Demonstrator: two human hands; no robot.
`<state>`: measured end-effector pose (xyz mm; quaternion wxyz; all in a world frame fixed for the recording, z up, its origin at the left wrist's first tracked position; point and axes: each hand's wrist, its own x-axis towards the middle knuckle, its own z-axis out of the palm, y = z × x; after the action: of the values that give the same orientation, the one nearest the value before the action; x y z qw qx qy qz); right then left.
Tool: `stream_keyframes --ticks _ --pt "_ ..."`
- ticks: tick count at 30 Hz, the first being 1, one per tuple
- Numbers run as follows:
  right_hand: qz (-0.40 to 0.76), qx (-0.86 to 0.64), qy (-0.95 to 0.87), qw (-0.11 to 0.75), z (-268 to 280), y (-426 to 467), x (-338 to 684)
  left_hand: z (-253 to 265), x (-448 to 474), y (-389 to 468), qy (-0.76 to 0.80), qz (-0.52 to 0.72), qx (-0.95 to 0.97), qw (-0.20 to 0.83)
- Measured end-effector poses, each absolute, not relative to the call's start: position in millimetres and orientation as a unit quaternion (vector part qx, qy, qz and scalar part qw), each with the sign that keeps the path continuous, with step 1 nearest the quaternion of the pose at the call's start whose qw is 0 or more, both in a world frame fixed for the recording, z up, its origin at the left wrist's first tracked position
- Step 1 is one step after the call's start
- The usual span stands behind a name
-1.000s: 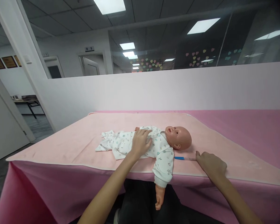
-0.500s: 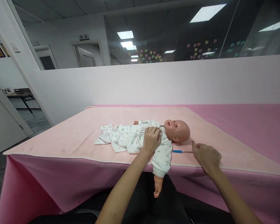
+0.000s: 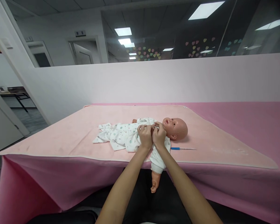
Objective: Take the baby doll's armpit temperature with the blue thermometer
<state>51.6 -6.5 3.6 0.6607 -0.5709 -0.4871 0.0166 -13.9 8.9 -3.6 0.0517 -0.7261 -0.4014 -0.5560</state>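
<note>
A baby doll (image 3: 176, 128) lies on its back, head to the right, dressed in white printed clothes (image 3: 123, 133). Both of my hands are over its upper chest, close together. My left hand (image 3: 145, 136) is closed, its curled fingers gripping the front of the clothes. Just below the doll's neck, my right hand (image 3: 159, 134) pinches the same clothing with bent fingers. My fingers hide the exact part of the fabric they hold. Beside the doll's shoulder, apart from my hands, lies a thin rod with a blue handle (image 3: 175, 148).
A peach mat (image 3: 67, 130) covers much of the table, over a pink cloth (image 3: 259, 124). The doll's near arm (image 3: 155, 180) hangs over the front edge towards my lap. Behind the table stands a low white wall (image 3: 140, 82) with glass above.
My right hand has come left from beside the thin rod to the doll's chest and now pinches the clothes. My left hand stays on the chest. The rod now shows along its whole length.
</note>
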Motion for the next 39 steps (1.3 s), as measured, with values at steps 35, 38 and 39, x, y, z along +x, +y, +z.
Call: stream_keyframes --ticks 35,38,39 --pt "0.034 -0.574 -0.466 0.672 -13.8 0.1 61.1 -5.7 -11.1 7.0 -0.441 -0.592 -0.667 0.106" --pt "0.041 -0.561 -0.459 0.687 -14.6 0.9 61.2 -5.8 -11.5 7.2 -0.438 -0.594 -0.666 0.106" --pt "0.043 -0.558 -0.456 0.692 -14.8 1.0 61.2 -5.9 -11.6 7.2 -0.436 -0.596 -0.666 0.107"
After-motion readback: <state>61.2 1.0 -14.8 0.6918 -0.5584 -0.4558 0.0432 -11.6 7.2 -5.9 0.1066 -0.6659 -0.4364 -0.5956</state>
